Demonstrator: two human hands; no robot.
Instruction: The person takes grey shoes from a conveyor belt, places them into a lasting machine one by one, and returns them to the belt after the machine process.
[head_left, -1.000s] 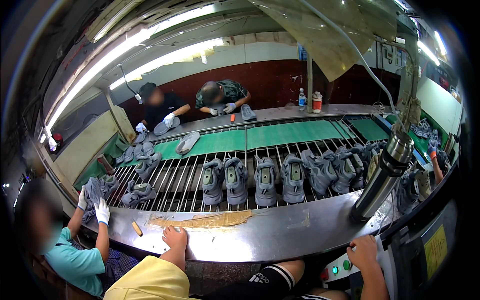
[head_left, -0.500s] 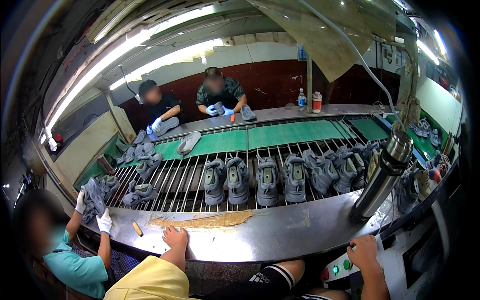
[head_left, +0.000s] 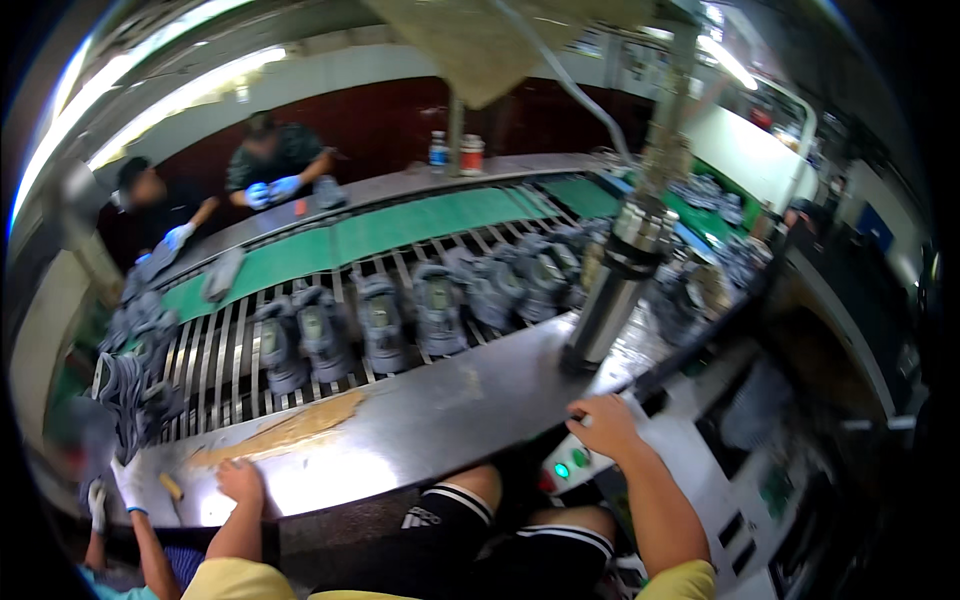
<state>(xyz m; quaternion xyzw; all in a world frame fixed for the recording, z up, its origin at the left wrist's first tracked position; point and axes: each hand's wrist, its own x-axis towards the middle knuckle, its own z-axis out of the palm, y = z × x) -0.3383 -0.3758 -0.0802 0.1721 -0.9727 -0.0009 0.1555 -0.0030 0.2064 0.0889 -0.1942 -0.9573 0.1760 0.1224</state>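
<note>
Small white lettering (head_left: 421, 517) on the person's black shorts (head_left: 455, 518)

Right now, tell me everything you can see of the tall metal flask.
The tall flask is a slim cylinder that looks like shiny metal, with a silver top, a dark band beneath it and a dark base. It stands on the metal ledge, slanting right in the picture; the wide lens leaves its true tilt uncertain. The person's right hand is near its base but not touching it.

bench (head_left: 450, 390): smooth metal (glossy in patches) | flask (head_left: 600, 322): polished metal | shoes (head_left: 384, 335): matt, perhaps cloth, blurred
</note>
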